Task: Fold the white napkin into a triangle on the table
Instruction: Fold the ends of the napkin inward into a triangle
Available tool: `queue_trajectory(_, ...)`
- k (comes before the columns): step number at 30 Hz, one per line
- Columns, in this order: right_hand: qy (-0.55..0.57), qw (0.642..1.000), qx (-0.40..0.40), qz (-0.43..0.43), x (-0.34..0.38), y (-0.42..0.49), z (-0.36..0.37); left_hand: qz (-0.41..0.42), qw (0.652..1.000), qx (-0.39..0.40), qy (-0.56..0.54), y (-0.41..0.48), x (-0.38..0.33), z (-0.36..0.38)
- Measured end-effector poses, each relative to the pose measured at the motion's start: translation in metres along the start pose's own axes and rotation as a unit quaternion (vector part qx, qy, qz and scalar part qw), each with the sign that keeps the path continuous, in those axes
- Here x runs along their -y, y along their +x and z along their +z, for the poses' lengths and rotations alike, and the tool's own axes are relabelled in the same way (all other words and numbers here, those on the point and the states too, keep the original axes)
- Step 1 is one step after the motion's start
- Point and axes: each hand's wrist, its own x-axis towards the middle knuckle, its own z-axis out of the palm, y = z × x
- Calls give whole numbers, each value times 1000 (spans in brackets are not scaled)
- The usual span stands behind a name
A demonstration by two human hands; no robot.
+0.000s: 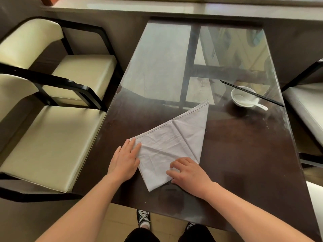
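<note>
While we look down over it, the table [244, 154] fills the middle of the view, dark with a glossy glass top that mirrors window frames at its far end. Two cream chairs [52, 137] with black frames stand along its left edge, and another cream seat [305, 109] shows at the right.

Our napkin [174, 145] lies flat on the near half of the table, already folded into a triangle. It is white with a stitched hem along its long upper-left edge, which runs from our left fingertips up to a far point toward the bowl. A sharp crease crosses it diagonally, soft wrinkles spread over the middle, and its near point aims back at us.

Our left hand [125, 161] rests palm down, fingers straight and together, tips on the napkin's left corner, the rest on the table; it grips nothing. Our right hand [188, 172] lies on the lower right edge, fingers spread and slightly curled, pressing the cloth without closing on it.

Well beyond the napkin to the right sits a white bowl [244, 97] holding a white spoon [251, 102], with black chopsticks [251, 93] laid across its rim.
</note>
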Motion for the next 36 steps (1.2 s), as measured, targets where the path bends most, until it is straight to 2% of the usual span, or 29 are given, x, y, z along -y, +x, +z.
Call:
queue_trajectory(7,-7,998,-51,-33,1,6,11,18,1000,6,25,5,14,0)
queue_trajectory(12,78,994,-73,19,10,4,4,36,999,2,30,0,25,-2)
queue_trajectory(16,155,983,-60,80,18,1,-12,69,997,-29,21,-11,32,-4)
queue_trajectory(20,225,953,-75,189,19,2,-22,72,995,-61,-30,-19,36,-5)
queue_trajectory(26,310,891,-74,322,1,20,-24,6,979,-121,-161,-14,31,-2)
queue_trajectory(28,349,856,-78,373,-6,29,-23,-25,969,-139,-204,-12,26,-4)
queue_trajectory(31,432,776,-86,451,-16,45,-23,-48,958,-152,-238,-8,20,-6)
queue_trajectory(32,431,770,-82,462,-19,50,-23,-54,956,-152,-243,-7,19,-6)
queue_trajectory(36,358,804,-70,469,-27,69,-21,-99,944,-153,-274,-2,15,-7)
